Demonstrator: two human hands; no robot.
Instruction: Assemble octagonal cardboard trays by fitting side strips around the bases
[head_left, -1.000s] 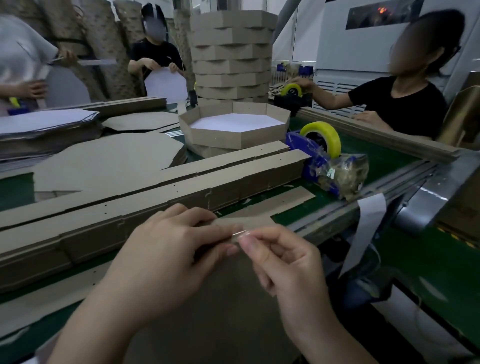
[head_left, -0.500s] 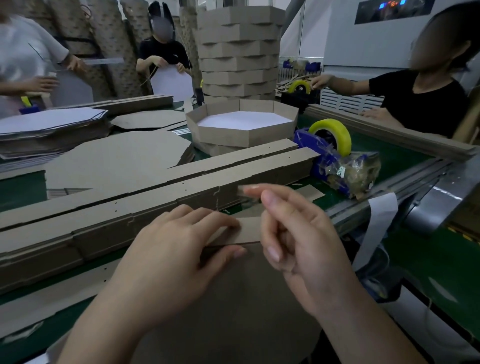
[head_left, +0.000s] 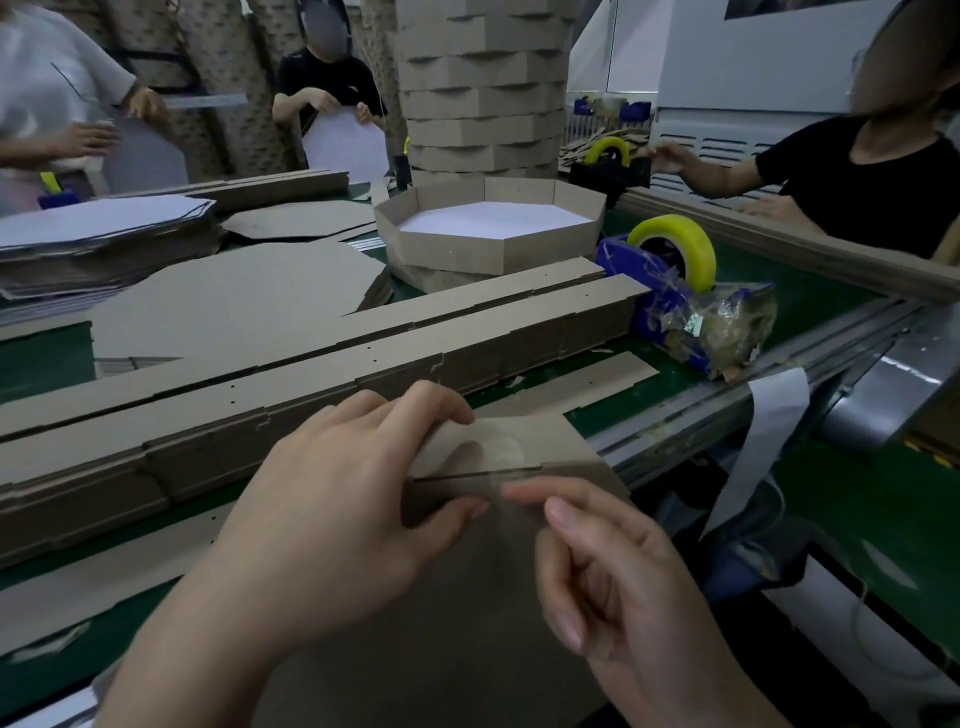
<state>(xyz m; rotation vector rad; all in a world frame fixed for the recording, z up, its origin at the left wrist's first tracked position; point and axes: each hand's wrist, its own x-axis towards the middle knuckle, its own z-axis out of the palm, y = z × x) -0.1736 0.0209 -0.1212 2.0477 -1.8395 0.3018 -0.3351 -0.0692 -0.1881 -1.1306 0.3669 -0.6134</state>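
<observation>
the left hand (head_left: 337, 519) is gripping the side strip (head_left: 524, 436), holding it against the far edge of the base (head_left: 441, 623) at the near side of the counter (head_left: 810, 301), probably to line up the seam. the right hand (head_left: 613, 582), fingers curled, is working a clear tape patch (head_left: 493, 453) there; whether it is pinching or only pressing, i cannot tell.

We see a long table (head_left: 810, 301) covered in dark green, with a grey metal rail (head_left: 779, 395) along its right edge. Behind it stands a white machine cabinet (head_left: 753, 67) with vent slots low on its front. At the back left, tall rolls with a dotted pattern (head_left: 223, 67) stand upright, close together. The light is soft and even, brightest on the cabinet.
</observation>
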